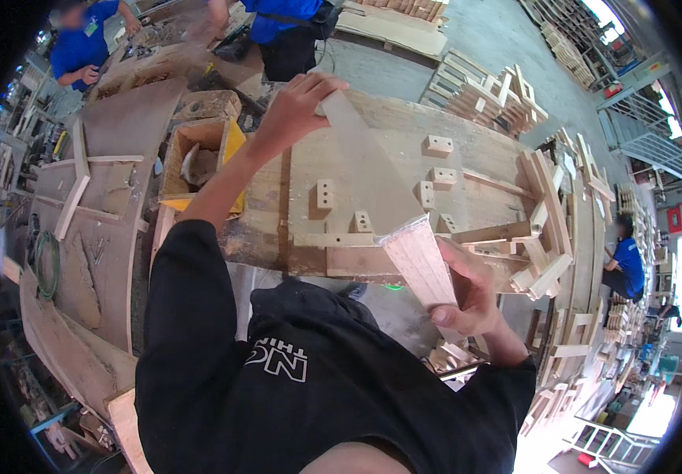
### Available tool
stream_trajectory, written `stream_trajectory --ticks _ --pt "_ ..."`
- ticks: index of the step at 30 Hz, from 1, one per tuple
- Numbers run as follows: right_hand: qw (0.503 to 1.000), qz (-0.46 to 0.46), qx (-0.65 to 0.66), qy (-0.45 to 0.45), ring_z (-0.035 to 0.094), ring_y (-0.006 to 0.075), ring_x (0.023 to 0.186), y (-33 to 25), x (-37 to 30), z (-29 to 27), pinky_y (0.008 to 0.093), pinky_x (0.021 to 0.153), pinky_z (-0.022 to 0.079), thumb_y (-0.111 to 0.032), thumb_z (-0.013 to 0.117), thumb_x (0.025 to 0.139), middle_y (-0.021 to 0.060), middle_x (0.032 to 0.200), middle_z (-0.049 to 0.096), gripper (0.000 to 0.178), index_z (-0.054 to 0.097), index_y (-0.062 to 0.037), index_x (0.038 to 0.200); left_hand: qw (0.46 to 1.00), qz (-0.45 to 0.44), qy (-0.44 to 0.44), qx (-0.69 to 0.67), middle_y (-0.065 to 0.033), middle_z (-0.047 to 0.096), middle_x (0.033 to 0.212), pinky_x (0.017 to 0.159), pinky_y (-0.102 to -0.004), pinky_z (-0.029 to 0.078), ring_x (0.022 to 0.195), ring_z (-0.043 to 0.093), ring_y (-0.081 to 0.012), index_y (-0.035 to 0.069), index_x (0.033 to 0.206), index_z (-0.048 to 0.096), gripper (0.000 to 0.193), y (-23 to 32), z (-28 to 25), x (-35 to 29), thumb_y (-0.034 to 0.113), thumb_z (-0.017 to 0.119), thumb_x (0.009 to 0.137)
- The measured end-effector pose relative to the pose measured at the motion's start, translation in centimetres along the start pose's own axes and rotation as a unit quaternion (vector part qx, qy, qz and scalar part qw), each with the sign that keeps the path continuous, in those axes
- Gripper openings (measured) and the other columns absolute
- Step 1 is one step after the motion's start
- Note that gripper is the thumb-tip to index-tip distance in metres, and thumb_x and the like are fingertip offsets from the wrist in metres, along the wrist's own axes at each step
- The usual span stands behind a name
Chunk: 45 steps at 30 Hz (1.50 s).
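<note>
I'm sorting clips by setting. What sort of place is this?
Most likely a woodworking shop. The left hand and right hand hold a long wooden board over a plank workbench with small wooden blocks; stacked timber pieces lie alongside.

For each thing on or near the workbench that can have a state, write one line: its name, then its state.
Wooden plank: lifted, tilted, held at both ends.
Left hand: gripping the plank's far end.
Right hand: gripping the plank's near end.
Yellow-edged wooden box: open on top, something pale inside.
Small drilled wooden blocks: lying flat on the workbench.
</note>
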State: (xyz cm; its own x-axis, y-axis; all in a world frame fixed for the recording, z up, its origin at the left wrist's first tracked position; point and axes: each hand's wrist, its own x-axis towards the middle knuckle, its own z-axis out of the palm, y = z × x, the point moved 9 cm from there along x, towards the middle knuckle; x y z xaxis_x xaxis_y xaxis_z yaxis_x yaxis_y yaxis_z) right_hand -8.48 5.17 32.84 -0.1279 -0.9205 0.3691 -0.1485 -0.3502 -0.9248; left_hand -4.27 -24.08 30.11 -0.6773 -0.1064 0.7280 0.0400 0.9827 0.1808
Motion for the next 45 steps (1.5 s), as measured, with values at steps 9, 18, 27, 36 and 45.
stream_trajectory --ticks 9,18,27,36,45 --pt "0.993 -0.062 -0.096 0.013 0.051 0.0216 0.08 -2.7 0.4 0.2 0.0343 0.074 0.036 -0.025 0.084 0.073 0.0123 0.091 0.061 0.076 0.054 0.0001 0.138 0.996 0.066 0.065 -0.014 -0.0062 0.066 0.114 0.091 -0.0394 0.051 0.106 0.064 -0.0291 0.014 0.119 0.059 0.047 1.9 0.2 4.7 0.01 0.074 0.074" --pt "0.98 -0.06 -0.19 -0.001 0.053 0.0218 0.082 -4.5 0.9 0.4 0.041 0.085 0.034 -0.029 0.088 0.069 0.0101 0.092 0.062 0.073 0.061 -0.0056 0.133 0.988 0.128 0.088 0.014 -0.0076 0.065 0.117 0.094 -0.0396 0.051 0.11 0.062 -0.0301 0.013 0.12 0.06 0.044 2.1 0.1 7.1 0.011 0.069 0.078" --pt "0.942 -0.075 -0.326 -0.021 0.06 0.0233 0.089 -7.1 1.2 0.4 0.0528 0.095 0.033 -0.037 0.091 0.063 0.011 0.103 0.067 0.063 0.072 -0.015 0.119 0.97 0.213 0.119 0.022 -0.0149 0.064 0.105 0.088 -0.0412 0.051 0.099 0.063 -0.0316 0.003 0.123 0.061 0.032 4.2 -4.5 11.9 0.02 0.054 0.097" --pt "0.791 -0.036 -0.607 -0.062 0.061 0.0186 0.088 -7.9 1.5 2.5 0.057 0.106 0.029 -0.035 0.079 0.065 0.0053 0.102 0.065 0.055 0.071 -0.0376 0.119 0.929 0.304 0.191 0.092 -0.0153 0.067 0.104 0.086 -0.0425 0.052 0.098 0.066 -0.0331 0.001 0.109 0.063 0.029 6.9 -9.2 12.3 0.007 0.071 0.082" --pt "0.607 -0.088 -0.786 0.084 0.058 0.0138 0.094 -6.7 -4.9 -2.6 0.059 0.102 0.039 -0.036 0.078 0.075 -0.0008 0.11 0.064 0.051 0.065 -0.0457 0.123 0.97 0.085 0.224 -0.049 -0.0123 0.065 0.126 0.103 -0.036 0.044 0.116 0.058 -0.0234 -0.001 0.126 0.059 0.059 4.8 -6.7 12.7 0.0 0.082 0.072"
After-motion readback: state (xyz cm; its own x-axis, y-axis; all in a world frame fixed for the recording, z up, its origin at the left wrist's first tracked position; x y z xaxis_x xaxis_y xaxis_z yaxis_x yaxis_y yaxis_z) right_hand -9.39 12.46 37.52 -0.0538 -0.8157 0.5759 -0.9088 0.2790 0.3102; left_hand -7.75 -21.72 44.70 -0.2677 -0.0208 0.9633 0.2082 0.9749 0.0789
